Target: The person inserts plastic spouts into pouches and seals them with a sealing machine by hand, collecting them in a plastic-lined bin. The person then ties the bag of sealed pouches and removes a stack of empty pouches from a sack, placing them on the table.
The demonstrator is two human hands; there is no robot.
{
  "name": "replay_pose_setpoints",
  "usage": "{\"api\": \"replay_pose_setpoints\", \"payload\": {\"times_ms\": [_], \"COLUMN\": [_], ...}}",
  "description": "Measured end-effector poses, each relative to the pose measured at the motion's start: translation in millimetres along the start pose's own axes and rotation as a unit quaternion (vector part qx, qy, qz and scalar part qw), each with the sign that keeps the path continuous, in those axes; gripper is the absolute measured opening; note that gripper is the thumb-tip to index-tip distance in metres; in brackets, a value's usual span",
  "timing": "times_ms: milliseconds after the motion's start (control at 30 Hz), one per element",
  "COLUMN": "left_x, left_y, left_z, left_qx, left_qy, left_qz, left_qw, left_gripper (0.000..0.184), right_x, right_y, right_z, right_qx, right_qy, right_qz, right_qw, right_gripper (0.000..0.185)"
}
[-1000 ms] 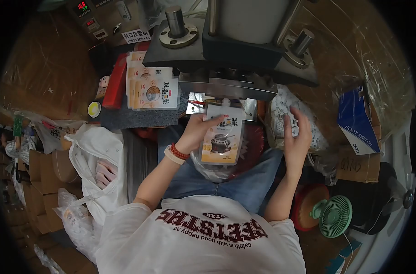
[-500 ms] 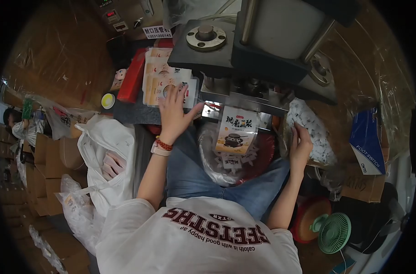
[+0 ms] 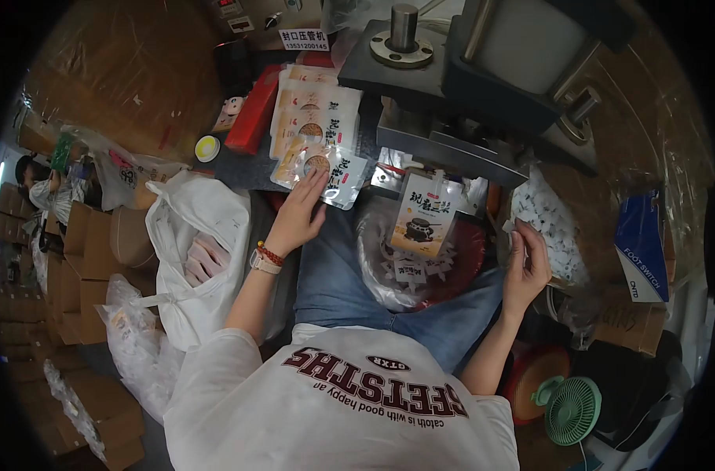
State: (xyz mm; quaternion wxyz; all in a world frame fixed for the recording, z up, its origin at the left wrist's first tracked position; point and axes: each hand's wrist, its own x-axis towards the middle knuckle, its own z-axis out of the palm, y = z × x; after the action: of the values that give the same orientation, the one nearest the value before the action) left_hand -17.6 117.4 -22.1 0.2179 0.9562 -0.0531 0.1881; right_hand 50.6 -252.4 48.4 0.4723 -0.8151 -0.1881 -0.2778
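My left hand (image 3: 298, 212) has its fingers on the printed face of the top pouch (image 3: 341, 185), with the thumb by the pouch's lower edge. This pouch sticks out toward me from an overlapping row of similar pouches (image 3: 306, 98). My right hand (image 3: 528, 255) pinches a small white plastic piece (image 3: 509, 225) between thumb and fingers, beside a bag of many white pieces (image 3: 547, 212). Between my hands, another printed pouch (image 3: 422, 216) hangs upright at the front of the press machine (image 3: 451, 145), above a plastic-lined red basin (image 3: 471, 259).
A white sack (image 3: 196, 306) stands at my left, near a red box (image 3: 254, 110) and a yellow-lidded round tin (image 3: 206, 148). To the right are a blue foot switch box (image 3: 640, 247) and a green fan (image 3: 572, 410). Cut scraps (image 3: 411, 271) lie in the basin.
My left hand has drawn the top pouch toward me, out from the row. My right hand has lifted away from the bag with a small white piece. The camera view has shifted.
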Motion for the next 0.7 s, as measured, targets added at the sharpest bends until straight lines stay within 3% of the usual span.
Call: {"api": "replay_pose_setpoints", "payload": {"times_ms": [100,167,200,267,333,400,600,700], "left_x": [5,15,20,24,28,27,32,36], "left_y": [-11,-31,-36,-43,-45,-45,-48,-45], "left_z": [-12,-11,-12,-16,-17,-19,-17,-19], "left_qx": [-0.032,-0.034,-0.063,-0.122,-0.18,-0.083,0.054,0.089], "left_qy": [-0.056,-0.053,-0.035,-0.008,0.015,0.106,0.075,0.064], "left_qz": [0.003,0.002,0.011,-0.01,-0.031,-0.1,-0.1,-0.092], "left_qw": [0.998,0.998,0.997,0.992,0.983,0.986,0.991,0.99], "left_gripper": [0.066,0.068,0.064,0.06,0.056,0.039,0.016,0.016], "right_x": [-12,-21,-26,-37,-52,-71,-102,-106], "right_y": [4,2,-2,-13,-20,-21,-31,-36], "right_z": [-2,1,2,4,7,12,24,23], "right_qx": [0.033,0.151,0.152,0.296,0.319,0.349,0.366,0.375], "right_qy": [0.005,0.052,0.051,0.059,0.039,-0.003,-0.075,-0.082], "right_qz": [0.05,0.132,0.132,0.229,0.241,0.275,0.333,0.337], "right_qw": [0.998,0.978,0.978,0.925,0.916,0.896,0.866,0.86], "right_gripper": [0.015,0.013,0.013,0.013,0.013,0.013,0.014,0.015]}}
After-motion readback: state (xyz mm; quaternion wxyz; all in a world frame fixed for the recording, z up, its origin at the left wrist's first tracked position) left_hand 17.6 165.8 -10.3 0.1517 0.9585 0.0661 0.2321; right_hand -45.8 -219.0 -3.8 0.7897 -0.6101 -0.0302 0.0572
